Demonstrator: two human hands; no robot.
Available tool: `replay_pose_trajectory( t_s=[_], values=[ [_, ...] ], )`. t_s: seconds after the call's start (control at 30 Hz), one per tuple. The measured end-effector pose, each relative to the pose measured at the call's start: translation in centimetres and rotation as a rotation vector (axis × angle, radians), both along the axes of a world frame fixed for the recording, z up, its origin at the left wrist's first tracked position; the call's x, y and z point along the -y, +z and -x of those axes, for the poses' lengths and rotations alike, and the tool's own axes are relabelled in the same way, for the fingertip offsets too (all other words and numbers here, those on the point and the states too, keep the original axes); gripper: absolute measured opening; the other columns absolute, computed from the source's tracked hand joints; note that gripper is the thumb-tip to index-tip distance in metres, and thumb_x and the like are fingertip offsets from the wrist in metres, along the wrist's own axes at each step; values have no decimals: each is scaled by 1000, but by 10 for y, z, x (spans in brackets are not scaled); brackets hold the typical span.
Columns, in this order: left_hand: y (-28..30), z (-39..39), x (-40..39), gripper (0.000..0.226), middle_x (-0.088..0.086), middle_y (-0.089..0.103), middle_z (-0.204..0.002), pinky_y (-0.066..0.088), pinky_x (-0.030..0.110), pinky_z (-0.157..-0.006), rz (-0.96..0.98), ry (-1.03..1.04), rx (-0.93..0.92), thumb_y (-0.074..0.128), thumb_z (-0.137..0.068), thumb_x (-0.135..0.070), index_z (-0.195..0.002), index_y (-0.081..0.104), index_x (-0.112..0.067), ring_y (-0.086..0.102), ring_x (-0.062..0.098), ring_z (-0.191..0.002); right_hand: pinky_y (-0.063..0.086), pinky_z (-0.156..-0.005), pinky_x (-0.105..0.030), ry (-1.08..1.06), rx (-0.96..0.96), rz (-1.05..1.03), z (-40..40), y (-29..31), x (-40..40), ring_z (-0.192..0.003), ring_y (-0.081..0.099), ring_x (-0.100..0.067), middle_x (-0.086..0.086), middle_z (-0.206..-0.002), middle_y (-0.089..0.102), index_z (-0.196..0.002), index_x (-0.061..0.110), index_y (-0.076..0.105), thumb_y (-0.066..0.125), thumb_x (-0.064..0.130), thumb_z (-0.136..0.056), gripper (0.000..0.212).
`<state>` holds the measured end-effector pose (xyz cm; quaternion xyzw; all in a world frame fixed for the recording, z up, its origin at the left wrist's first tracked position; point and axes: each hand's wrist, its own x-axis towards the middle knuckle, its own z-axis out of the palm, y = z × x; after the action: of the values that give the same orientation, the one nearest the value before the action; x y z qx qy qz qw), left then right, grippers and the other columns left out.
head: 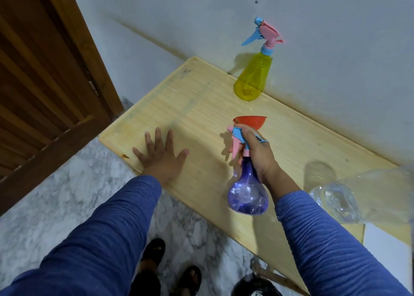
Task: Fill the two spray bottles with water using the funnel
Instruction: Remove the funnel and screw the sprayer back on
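My right hand (257, 154) grips the neck and blue-and-pink spray head of a purple spray bottle (247, 195), held a little above the wooden table (201, 107). Just behind that hand a red funnel (252, 121) sits on the table, partly hidden by my fingers. A yellow spray bottle (252, 78) with a pink-and-blue head stands upright at the back, against the wall. My left hand (160, 154) lies flat and spread on the table near its left front edge, holding nothing. A clear plastic water bottle (340, 200) lies on its side at the right.
A brown wooden door (44, 83) stands to the left of the table. The grey wall (313, 27) runs right behind the table. A marble floor (56, 206) and my sandalled feet (170, 266) are below the front edge. A dark bag (255, 289) sits on the floor.
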<state>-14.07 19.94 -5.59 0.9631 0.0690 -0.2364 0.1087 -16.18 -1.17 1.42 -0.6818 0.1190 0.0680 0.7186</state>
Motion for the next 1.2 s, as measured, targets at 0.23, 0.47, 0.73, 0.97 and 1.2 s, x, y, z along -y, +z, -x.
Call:
replay_pose_trajectory(
  t_s=[0.23,0.47,0.73,0.97,1.2],
  values=[
    [-1,-1,0,80,1,-33,-153,-12,65,-107,-13,-9,10,10,-87,-72,-146,-24,-30,-31,30,-139,48,-48,-21,20,141,-13,1,14,2,-77,69,-5,4,-119,66,-128,16,52,38,23,-101,31],
    [0,0,0,79,1,-31,-154,-11,66,-108,-11,-13,28,12,-88,-71,-146,-23,-29,-29,31,-140,45,-86,-32,141,260,10,5,26,13,-115,59,-8,12,-131,58,-135,39,36,45,34,-96,41],
    [-8,2,-4,79,2,-26,-156,-10,66,-108,-6,-34,93,12,-89,-69,-149,-18,-27,-27,31,-141,46,-77,-11,14,224,132,39,22,13,-85,59,5,17,-107,65,-127,39,46,60,27,-82,48],
    [-13,25,19,63,3,7,-160,8,58,-111,281,-282,397,30,-95,-52,-149,24,-19,-6,26,-146,48,-86,-29,-316,226,180,69,-10,1,-95,62,0,15,-103,68,-119,18,61,69,5,-82,40],
    [-2,39,60,60,-2,45,-143,22,0,-99,1007,-372,326,47,-87,-36,-142,40,-15,38,2,-129,48,-97,-29,-586,211,295,90,-43,-23,-115,60,-16,-3,-121,66,-119,24,63,70,6,-81,43]
  ],
)
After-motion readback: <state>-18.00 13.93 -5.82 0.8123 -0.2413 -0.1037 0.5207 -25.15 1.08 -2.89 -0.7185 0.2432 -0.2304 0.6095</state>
